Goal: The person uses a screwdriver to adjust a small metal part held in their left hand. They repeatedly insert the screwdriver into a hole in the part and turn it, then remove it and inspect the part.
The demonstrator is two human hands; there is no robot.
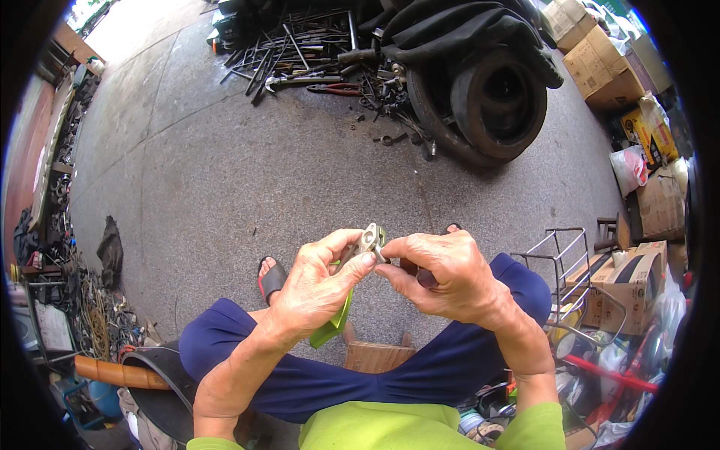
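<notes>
My left hand and my right hand meet above my lap, where I sit in dark blue trousers. Between thumb and fingers of the left hand sits a small grey metal part with holes in it. A green-handled tool hangs down below that same hand's palm. My right hand's fingertips touch the metal part from the right, and a dark rounded handle shows under its fingers.
A tyre and a heap of metal tools and rods lie on the concrete floor ahead. Cardboard boxes stack at the right, with a wire rack near my right knee. Clutter lines the left edge.
</notes>
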